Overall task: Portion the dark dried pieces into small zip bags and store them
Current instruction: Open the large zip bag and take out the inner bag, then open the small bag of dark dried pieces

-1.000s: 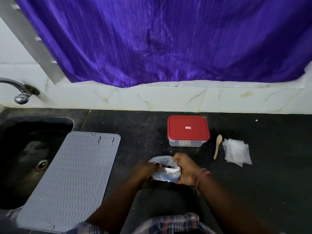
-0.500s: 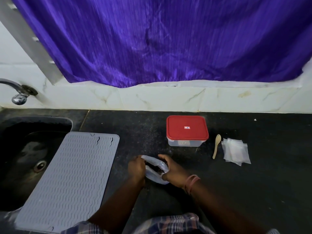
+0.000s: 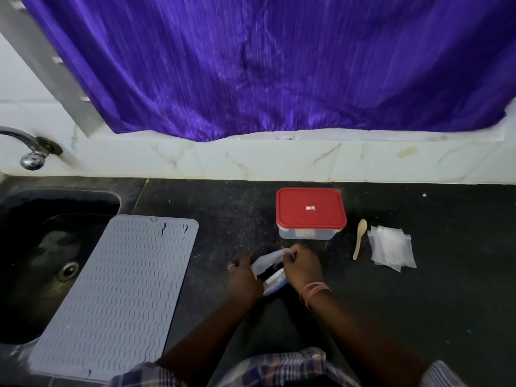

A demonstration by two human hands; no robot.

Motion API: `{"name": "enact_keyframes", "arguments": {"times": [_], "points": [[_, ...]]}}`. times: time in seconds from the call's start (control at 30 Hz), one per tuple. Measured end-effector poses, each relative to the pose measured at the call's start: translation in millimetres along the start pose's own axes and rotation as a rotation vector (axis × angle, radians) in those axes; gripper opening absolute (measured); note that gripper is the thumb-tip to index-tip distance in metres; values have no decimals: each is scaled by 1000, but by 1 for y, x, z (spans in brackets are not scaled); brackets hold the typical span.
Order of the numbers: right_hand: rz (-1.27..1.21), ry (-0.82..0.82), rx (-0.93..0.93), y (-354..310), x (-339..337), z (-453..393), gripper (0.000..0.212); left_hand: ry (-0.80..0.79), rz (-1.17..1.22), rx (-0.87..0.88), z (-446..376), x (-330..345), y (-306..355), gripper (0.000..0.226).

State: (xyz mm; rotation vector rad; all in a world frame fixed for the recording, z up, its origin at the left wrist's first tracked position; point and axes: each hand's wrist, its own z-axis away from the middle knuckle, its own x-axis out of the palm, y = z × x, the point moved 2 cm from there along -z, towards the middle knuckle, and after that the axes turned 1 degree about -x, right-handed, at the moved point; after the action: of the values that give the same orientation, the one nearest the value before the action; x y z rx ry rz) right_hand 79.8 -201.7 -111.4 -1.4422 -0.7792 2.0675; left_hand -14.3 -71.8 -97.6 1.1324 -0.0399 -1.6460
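Observation:
A clear plastic bag [image 3: 267,262] with dark dried pieces [image 3: 268,271] inside lies on the black counter [image 3: 418,303], held between both hands. My left hand [image 3: 243,277] grips its left side. My right hand [image 3: 301,269] pinches its upper right edge. Behind them stands a clear box with a red lid [image 3: 310,212], shut. To its right lie a small wooden spoon [image 3: 359,238] and a stack of small clear zip bags [image 3: 391,247].
A grey ribbed mat [image 3: 117,291] lies over the right side of the dark sink [image 3: 42,247]. A tap [image 3: 28,149] sticks out at the left wall. A purple curtain [image 3: 279,65] hangs above the white tiled ledge.
The bag and both hands have shifted slightly right and nearer the red-lidded box. The bag's mouth is spread wider, and the dark pieces now show inside.

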Motion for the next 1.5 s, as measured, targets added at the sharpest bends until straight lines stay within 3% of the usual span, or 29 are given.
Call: {"name": "enact_keyframes", "arguments": {"times": [0.17,0.23,0.33,0.4,0.67,0.77,0.87,0.97,1.03,1.1,1.2,1.37,1.5], "points": [[-116,-76,-58,3,3,-3,11,7,41,66,-7,3,-1,72],[-162,-91,-70,3,5,1,23,63,62,90,-10,0,-1,64],[-93,-120,-107,6,9,9,49,136,-40,133,-11,-12,7,31],[-50,-124,-125,11,8,10,56,197,-74,148,-17,-15,5,26],[-86,-43,-215,21,-5,-1,47,193,-51,217,-27,-10,9,27],[-109,-18,-240,24,-10,-5,36,216,-82,204,-32,-7,12,50],[-101,152,-252,31,-25,-6,10,315,-163,260,-32,-4,20,49],[-11,349,-137,55,-48,-16,14,363,-121,443,-25,0,36,28],[43,412,-27,73,-68,-26,14,317,-64,553,-17,7,50,11],[195,454,6,91,-89,-35,12,267,-89,642,-10,16,67,10],[461,394,70,119,-112,-43,27,127,-160,720,-5,28,90,15],[606,243,18,156,-125,-47,19,-77,-241,725,0,56,115,18],[565,263,-55,163,-126,-47,24,-141,-247,649,5,84,119,18]]}}
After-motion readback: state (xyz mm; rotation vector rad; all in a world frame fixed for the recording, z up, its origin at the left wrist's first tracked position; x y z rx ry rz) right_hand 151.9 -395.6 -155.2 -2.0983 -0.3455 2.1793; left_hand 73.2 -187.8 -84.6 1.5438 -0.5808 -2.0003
